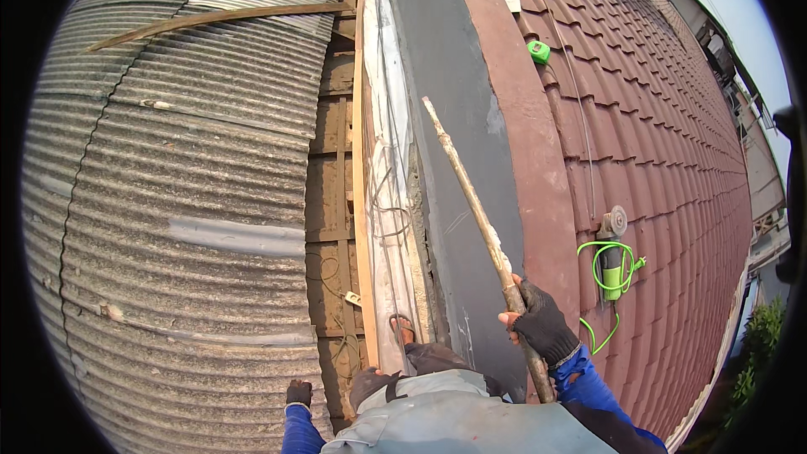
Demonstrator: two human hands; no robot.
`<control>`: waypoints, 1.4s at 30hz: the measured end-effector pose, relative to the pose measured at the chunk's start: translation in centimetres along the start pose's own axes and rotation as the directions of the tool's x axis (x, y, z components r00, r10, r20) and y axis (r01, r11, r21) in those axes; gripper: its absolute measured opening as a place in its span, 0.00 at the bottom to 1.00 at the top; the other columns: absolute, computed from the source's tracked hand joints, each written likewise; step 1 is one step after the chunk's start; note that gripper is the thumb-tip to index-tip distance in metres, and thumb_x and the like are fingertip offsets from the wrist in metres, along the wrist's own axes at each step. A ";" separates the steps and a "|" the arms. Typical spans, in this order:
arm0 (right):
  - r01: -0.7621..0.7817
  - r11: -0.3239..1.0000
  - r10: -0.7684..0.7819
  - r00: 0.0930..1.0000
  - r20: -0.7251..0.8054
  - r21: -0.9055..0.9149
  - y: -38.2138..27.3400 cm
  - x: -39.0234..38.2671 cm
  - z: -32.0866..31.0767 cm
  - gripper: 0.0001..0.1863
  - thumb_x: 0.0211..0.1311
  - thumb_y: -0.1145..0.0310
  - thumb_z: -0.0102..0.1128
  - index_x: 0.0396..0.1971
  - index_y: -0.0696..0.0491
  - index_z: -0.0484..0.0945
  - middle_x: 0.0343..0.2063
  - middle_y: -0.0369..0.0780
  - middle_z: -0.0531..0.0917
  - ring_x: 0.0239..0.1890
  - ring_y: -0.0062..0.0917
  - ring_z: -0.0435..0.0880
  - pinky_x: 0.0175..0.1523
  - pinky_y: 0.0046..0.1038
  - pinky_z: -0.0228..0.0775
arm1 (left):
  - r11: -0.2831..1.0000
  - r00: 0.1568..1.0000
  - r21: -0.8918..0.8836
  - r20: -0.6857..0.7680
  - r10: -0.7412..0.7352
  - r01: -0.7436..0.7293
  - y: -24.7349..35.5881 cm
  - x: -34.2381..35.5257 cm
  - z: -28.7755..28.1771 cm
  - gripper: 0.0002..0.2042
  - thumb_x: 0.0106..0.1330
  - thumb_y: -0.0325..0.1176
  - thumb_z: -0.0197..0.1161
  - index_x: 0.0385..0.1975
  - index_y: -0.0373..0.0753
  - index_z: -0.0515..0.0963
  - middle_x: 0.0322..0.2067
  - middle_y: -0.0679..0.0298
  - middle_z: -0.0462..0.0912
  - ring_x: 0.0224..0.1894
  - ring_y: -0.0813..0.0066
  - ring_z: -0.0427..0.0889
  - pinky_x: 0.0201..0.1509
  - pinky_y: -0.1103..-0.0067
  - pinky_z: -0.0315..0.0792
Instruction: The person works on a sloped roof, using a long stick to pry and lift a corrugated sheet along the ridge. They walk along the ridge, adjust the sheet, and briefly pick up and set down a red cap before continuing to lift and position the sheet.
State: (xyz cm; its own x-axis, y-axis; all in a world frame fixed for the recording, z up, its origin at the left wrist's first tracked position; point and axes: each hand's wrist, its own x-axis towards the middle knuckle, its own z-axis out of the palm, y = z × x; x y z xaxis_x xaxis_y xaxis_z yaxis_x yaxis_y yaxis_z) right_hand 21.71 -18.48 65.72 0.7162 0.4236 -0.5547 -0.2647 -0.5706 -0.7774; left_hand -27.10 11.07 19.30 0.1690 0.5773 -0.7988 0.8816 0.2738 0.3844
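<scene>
Corrugated roof [210, 164] left, tiled roof [664, 147] right, pole [485, 227] between them, grinder [612, 259] on the tiled roof.

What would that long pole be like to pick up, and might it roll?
The pole is probably stiff: its free end shows no obvious sag beyond the right hand. Its patchy, rough-looking surface suggests decent grip. Looking roundish, it might roll.

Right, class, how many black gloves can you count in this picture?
2: one on the right hand, wrapped around the long, weathered brown pole; one on the left hand, seen against the grey corrugated roofing.
</scene>
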 end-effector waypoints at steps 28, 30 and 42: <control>0.376 0.808 -0.546 0.767 -0.336 -0.454 -8.3 26.8 -17.9 0.21 0.50 0.61 0.64 0.38 0.61 0.74 0.30 0.50 0.80 0.34 0.42 0.81 0.42 0.40 0.71 | 0.954 0.996 -0.292 -0.033 -0.086 0.073 2.5 -10.6 10.6 0.13 0.71 0.37 0.56 0.47 0.36 0.75 0.31 0.59 0.82 0.27 0.69 0.81 0.27 0.73 0.77; 0.413 0.766 -0.610 0.707 -0.357 -0.492 -9.7 28.7 -18.2 0.21 0.50 0.61 0.63 0.38 0.61 0.74 0.31 0.52 0.81 0.36 0.43 0.82 0.43 0.41 0.71 | 0.934 0.993 -0.347 -0.045 -0.111 0.089 2.0 -11.3 9.6 0.12 0.71 0.37 0.55 0.46 0.36 0.75 0.28 0.60 0.81 0.26 0.69 0.81 0.26 0.73 0.76; 0.308 0.632 -0.686 0.648 -0.330 -0.711 -12.7 30.5 -18.3 0.19 0.46 0.63 0.61 0.36 0.60 0.75 0.32 0.55 0.81 0.37 0.49 0.81 0.41 0.44 0.71 | 0.913 0.988 -0.404 -0.112 -0.111 0.057 4.5 -11.9 8.6 0.09 0.70 0.32 0.52 0.47 0.40 0.71 0.30 0.62 0.77 0.23 0.73 0.75 0.20 0.74 0.67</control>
State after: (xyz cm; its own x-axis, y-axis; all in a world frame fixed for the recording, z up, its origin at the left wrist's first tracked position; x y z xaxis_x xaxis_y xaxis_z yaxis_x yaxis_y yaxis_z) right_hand 58.75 -11.21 64.04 0.8588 0.4342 0.2720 0.5123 -0.7307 -0.4512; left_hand -21.36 -1.20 26.48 0.0203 0.6257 -0.7798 0.6366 0.5934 0.4926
